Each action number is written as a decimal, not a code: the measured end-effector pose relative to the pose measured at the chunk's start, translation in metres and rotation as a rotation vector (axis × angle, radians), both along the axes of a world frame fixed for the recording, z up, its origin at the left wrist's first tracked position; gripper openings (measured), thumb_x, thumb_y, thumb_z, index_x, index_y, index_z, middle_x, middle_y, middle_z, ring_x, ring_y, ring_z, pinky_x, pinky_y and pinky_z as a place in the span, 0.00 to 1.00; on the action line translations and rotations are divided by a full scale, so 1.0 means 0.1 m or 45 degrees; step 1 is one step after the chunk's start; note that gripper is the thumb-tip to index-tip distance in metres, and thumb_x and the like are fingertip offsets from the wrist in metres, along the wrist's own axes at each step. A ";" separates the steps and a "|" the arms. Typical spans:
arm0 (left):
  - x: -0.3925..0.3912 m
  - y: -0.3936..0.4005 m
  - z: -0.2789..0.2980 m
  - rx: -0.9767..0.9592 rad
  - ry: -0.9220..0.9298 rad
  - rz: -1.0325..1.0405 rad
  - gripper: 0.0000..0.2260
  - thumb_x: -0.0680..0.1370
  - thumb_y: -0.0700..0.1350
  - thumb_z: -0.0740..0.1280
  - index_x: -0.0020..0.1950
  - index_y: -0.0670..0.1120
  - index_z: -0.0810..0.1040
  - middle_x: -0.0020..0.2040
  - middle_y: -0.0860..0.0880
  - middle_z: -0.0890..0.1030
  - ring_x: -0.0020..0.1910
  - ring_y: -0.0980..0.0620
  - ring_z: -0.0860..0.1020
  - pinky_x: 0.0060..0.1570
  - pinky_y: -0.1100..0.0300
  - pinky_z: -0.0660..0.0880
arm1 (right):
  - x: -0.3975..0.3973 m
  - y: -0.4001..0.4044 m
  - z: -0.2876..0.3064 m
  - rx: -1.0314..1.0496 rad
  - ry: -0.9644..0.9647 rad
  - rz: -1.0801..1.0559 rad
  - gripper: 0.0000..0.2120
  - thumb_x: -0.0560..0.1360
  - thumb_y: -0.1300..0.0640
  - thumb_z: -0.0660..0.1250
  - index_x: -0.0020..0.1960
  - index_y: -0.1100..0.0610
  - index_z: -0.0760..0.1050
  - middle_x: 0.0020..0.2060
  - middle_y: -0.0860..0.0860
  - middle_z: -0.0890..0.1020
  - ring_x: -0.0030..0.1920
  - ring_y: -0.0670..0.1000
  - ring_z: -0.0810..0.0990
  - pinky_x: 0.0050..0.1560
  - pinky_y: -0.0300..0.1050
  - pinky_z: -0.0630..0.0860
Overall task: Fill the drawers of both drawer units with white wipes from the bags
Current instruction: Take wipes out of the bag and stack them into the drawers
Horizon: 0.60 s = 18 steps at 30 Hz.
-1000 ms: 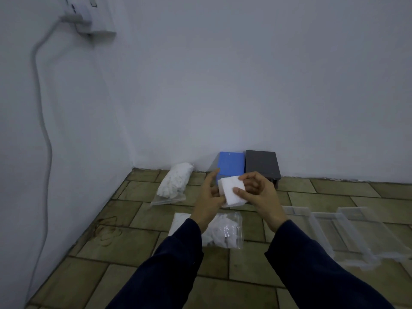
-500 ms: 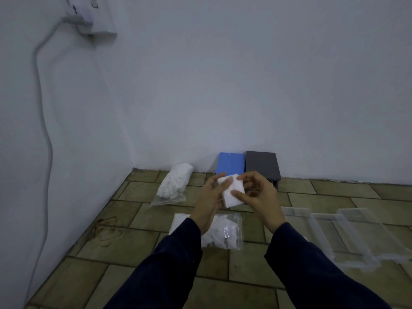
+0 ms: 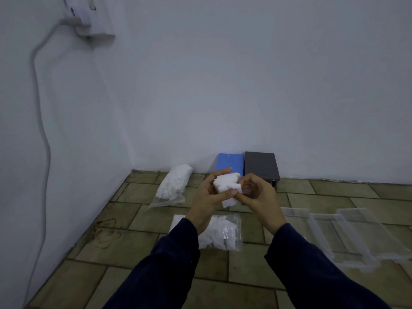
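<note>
A white wipe, crumpled at its top, is held in the air between both hands. My left hand grips its left side with the thumb across the front. My right hand pinches its right lower edge. Below my wrists a clear bag of white wipes lies on the tiled floor. A second bag of wipes lies nearer the corner. A blue drawer unit and a dark grey drawer unit stand side by side against the far wall. Three clear drawers lie on the floor at the right.
White walls meet in a corner at the left. A wall socket with a plug sits high on the left wall, and its grey cable hangs down to the floor. Brown floor tiles run toward me.
The flat wipe has become bunched at its top between my hands. My left thumb has moved across its front, and both hands have closed in on it.
</note>
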<state>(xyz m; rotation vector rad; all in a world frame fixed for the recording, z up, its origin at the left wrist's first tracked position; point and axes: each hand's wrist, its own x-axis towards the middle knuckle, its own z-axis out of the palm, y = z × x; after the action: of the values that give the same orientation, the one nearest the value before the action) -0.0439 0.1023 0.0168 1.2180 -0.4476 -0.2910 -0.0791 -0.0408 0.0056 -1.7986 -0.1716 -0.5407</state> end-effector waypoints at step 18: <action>-0.02 0.00 0.02 0.048 -0.049 -0.049 0.17 0.74 0.33 0.67 0.61 0.46 0.75 0.58 0.47 0.78 0.55 0.54 0.79 0.50 0.63 0.76 | -0.06 0.02 -0.02 -0.097 0.132 0.189 0.15 0.71 0.36 0.64 0.54 0.41 0.70 0.52 0.48 0.77 0.58 0.54 0.74 0.56 0.58 0.75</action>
<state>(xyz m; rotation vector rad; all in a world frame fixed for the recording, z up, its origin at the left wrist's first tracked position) -0.0461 0.1023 0.0188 1.2543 -0.5008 -0.3103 -0.0850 -0.0389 0.0038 -1.8661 -0.2545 -0.3386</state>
